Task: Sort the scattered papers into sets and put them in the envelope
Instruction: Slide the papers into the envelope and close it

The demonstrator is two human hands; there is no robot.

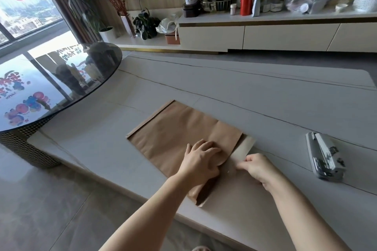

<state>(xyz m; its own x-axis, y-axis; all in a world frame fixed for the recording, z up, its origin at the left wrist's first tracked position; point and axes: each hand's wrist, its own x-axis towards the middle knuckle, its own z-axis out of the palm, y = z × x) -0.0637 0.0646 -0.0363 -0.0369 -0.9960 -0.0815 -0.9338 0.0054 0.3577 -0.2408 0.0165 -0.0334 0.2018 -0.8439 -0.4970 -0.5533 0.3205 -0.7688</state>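
A brown paper envelope (179, 128) lies flat on the low grey table (265, 96), its mouth toward the right. My left hand (201, 157) rests on the envelope near the mouth, fingers spread and pressing the upper layer down. A strip of pale paper (243, 147) sticks out of the mouth. My right hand (258, 166) pinches the near edge of this paper between thumb and fingers. Most of the paper is hidden inside the envelope.
A grey and white stapler (324, 156) lies on the table to the right. A round glass table (55, 85) overlaps the far left corner. A long white cabinet (265, 34) with bottles, jars and bags stands along the back wall.
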